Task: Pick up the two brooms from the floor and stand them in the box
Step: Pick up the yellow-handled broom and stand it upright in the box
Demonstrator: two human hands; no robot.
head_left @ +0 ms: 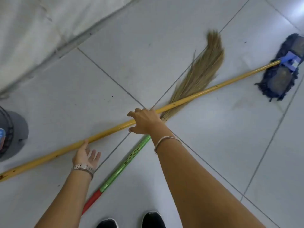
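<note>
A long yellow-handled mop (pixel 205 90) lies across the tiled floor, its dark blue mop head (pixel 283 69) at the far right. Under it, crossing it, lies a grass broom with a green and red handle (pixel 125 162) and straw bristles (pixel 200 69) pointing away. My right hand (pixel 145 121) rests over the yellow handle where the two cross, fingers spread and curling over it. My left hand (pixel 86 156) is palm up beside the yellow handle, thumb touching it, fingers apart. No box is in view.
A white wall base (pixel 49 30) runs along the upper left. A grey round object (pixel 13 134) stands at the left edge. My two black shoes (pixel 131 221) are at the bottom.
</note>
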